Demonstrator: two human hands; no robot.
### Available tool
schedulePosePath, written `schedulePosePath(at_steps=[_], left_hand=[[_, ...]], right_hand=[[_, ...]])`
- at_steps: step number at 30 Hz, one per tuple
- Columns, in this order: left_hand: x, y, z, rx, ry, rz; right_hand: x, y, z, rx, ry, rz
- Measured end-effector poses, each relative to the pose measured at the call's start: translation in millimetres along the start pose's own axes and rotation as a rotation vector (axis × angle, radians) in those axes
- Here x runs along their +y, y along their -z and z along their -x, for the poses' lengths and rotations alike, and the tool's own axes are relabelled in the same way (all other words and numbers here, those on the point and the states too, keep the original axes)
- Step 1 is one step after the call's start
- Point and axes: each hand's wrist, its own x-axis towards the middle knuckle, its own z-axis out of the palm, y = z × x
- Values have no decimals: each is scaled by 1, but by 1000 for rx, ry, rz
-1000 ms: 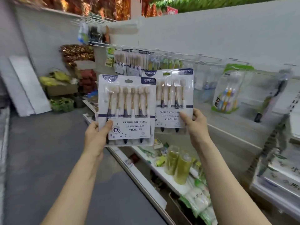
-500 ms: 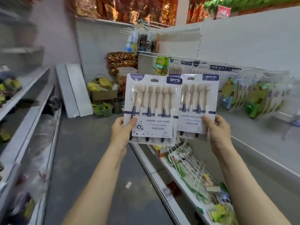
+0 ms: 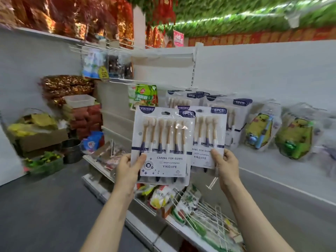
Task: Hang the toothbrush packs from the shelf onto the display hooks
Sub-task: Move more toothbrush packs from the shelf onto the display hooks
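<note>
I hold up two white six-piece toothbrush packs in front of the display wall. My left hand [image 3: 130,167] grips the front pack [image 3: 163,142] at its lower left corner, thumb on its face. My right hand [image 3: 224,165] pinches the second pack [image 3: 211,135] at its lower right; the front pack overlaps its left part. Behind them, matching toothbrush packs [image 3: 229,110] hang in rows on hooks on the white back panel. The hooks themselves are mostly hidden by the hanging packs.
Green and yellow children's toothbrush packs [image 3: 294,137] hang to the right. A low shelf [image 3: 145,228] below holds mixed goods and loose wire hooks [image 3: 209,213]. At the aisle's far end stand cardboard boxes [image 3: 41,137], a metal bucket [image 3: 71,150] and stacked goods. Grey floor lies to the left.
The view has swung left and upward along the wall, so hanging toothbrush packs now sit right behind my two packs. Both hands keep their grips, and the packs overlap more.
</note>
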Motion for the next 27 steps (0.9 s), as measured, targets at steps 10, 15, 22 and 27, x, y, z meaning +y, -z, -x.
schedulePosePath(at_steps=[10,15,22,27], left_hand=[[-34,-6,-127,-87,32,36],[-42,-11,-177,-98,42,17],[-42,-17,-236,-145,21,32],[-46,-20,-272,-227,39,0]], right_hand=[[15,-80,-74,32,37,20],[24,-115,-111,45,49,1],[33,-149,-150,79,63,-3],[45,-166,-166,159,87,6]])
